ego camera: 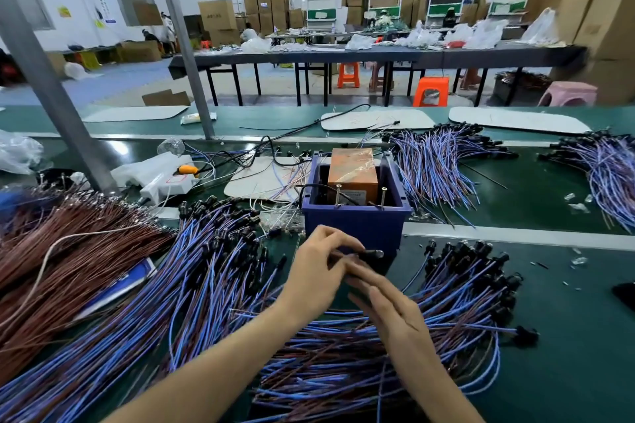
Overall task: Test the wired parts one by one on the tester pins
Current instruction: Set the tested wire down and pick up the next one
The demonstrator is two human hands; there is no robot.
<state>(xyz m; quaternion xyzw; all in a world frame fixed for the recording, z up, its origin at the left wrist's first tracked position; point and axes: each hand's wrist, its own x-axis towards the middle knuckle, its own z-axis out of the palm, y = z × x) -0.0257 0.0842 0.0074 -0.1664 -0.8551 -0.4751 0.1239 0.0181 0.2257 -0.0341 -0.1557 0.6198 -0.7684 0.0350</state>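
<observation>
A blue box (357, 226) stands in front of me with an orange battery-like block (352, 173) inside and two upright metal tester pins (383, 197) at its near rim. My left hand (319, 271) pinches a small black wired part (372, 254) just below the box's front wall. My right hand (391, 309) lies beside it with straight fingers touching the same part's wires. Heaps of blue-wired parts lie on the left (213, 271), under my hands (343, 354) and on the right (474, 271).
Brown wires (68, 250) pile at the far left. More blue-wired bundles (436, 161) lie beyond the box on the green belt (549, 195). A white power strip (165, 182) and a grey post (51, 89) stand at left. Tables, stools and cartons fill the background.
</observation>
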